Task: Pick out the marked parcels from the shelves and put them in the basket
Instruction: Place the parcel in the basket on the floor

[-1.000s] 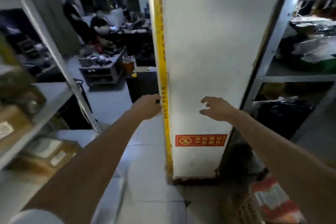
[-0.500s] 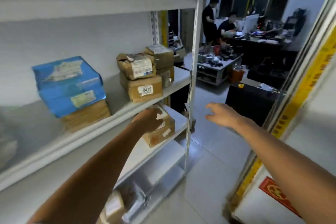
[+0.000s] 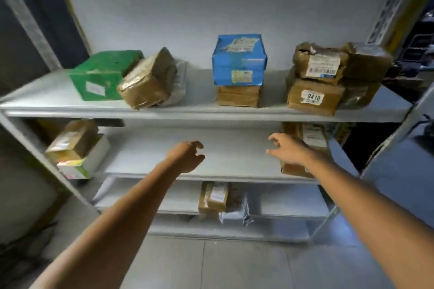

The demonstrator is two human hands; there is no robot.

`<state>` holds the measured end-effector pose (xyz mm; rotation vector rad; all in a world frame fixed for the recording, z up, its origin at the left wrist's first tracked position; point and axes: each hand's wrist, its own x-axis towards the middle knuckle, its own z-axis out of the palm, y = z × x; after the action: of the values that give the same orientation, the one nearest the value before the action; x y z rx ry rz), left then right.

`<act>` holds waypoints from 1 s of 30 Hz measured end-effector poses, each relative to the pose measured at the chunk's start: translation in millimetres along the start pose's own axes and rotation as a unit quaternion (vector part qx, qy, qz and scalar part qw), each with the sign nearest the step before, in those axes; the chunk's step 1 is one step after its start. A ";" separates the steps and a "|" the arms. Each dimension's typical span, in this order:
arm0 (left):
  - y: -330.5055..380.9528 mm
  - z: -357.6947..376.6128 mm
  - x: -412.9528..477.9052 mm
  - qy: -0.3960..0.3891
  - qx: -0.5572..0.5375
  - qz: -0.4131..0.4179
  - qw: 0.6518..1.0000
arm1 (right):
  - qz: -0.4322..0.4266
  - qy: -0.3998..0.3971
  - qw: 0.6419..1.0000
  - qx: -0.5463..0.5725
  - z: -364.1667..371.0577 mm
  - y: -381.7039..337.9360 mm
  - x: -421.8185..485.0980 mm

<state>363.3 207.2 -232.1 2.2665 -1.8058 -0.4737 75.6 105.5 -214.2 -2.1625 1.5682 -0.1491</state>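
So the view swung round fast: a second ago it was a white pillar, half a second ago the shelves seen from the side, and now the shelves are dead ahead. I'd say that means the actual searching can start, and nothing's been picked yet.

Top shelf, left to right:
- a green box with a brown parcel leaning on it
- a blue box sitting on a brown box
- a stack on the right, with the 0410 box at the bottom and a barcode parcel on top

The middle shelf has a small stack at its left end and a labelled parcel at its right end. There's one more bundle on the shelf below. I can't tell which ones count as marked, the labels are too blurry. The basket isn't in shot.

Both hands are out in front of the middle shelf, holding nothing, fingers loosely curled. The left hand hovers over the board near the middle. The right hand is just in front of the labelled parcel, and I can't tell if it's touching. My guess is that's the nearest candidate to check.
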 end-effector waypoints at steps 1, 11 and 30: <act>-19.7 -5.1 -14.0 0.010 -0.001 -0.027 1.000 | -0.025 -0.009 1.000 -0.008 8.9 -17.5 5.8; -170.6 -57.6 -123.3 0.072 -0.003 -0.196 0.978 | -0.179 -0.096 0.978 -0.054 95.1 -189.5 29.7; -370.3 -107.3 -143.5 0.102 -0.066 -0.292 0.949 | -0.278 -0.156 0.944 -0.081 228.4 -418.6 63.4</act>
<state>710.2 427.9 -246.1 2.6148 -0.9547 -0.4103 542.1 217.5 -250.2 -2.5563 0.7931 0.1476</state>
